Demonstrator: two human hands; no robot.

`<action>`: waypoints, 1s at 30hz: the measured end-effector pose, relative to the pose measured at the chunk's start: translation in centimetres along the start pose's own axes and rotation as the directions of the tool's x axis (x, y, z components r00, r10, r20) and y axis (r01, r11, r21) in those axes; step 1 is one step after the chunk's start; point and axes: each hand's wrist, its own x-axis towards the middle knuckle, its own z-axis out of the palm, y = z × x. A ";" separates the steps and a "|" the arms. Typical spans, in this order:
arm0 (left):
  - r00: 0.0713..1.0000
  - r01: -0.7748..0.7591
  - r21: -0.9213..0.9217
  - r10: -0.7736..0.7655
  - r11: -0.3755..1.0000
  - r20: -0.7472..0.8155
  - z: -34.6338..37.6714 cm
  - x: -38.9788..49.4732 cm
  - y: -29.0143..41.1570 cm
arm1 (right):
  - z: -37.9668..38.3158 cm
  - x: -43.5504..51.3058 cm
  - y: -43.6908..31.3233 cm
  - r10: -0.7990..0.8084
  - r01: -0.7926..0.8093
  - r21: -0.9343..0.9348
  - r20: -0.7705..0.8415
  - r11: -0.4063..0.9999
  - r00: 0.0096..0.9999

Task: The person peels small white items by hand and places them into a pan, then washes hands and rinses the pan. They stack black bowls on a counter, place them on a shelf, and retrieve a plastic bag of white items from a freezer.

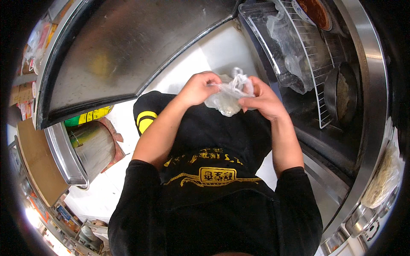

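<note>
A clear plastic bag (225,99) with pale contents hangs between my hands, above my lap. Its gathered, knotted top (238,80) sticks up near my right hand. My left hand (203,87) pinches the bag's edge between thumb and fingers. On the other side, my right hand (264,97) grips the bag by its gathered part, with some fingertips hidden behind the plastic. What the bag contains cannot be made out.
An open refrigerator door (128,41) spans the upper left. At right, inside the cabinet, are a wire shelf (315,75), a dark tub (266,41) with plastic film, a round dark pan (341,92) and a bowl (312,12). A metal pot (93,147) stands at left.
</note>
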 end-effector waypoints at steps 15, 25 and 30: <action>0.956 0.175 -0.177 -0.210 0.969 -0.204 -4.8 -4.1 -0.2 | -3.7 -1.3 -0.4 -0.246 0.284 -0.347 0.149 0.894 0.958; 0.895 0.331 -0.767 -0.440 0.550 0.071 -5.1 -3.4 3.6 | -7.2 -2.0 1.8 -0.024 -0.152 -0.330 -0.472 0.932 0.881; 0.940 0.312 -0.794 -0.289 0.521 0.180 -4.6 -3.3 4.9 | -8.2 -1.5 4.4 -0.325 -0.126 -0.816 -0.359 0.564 0.875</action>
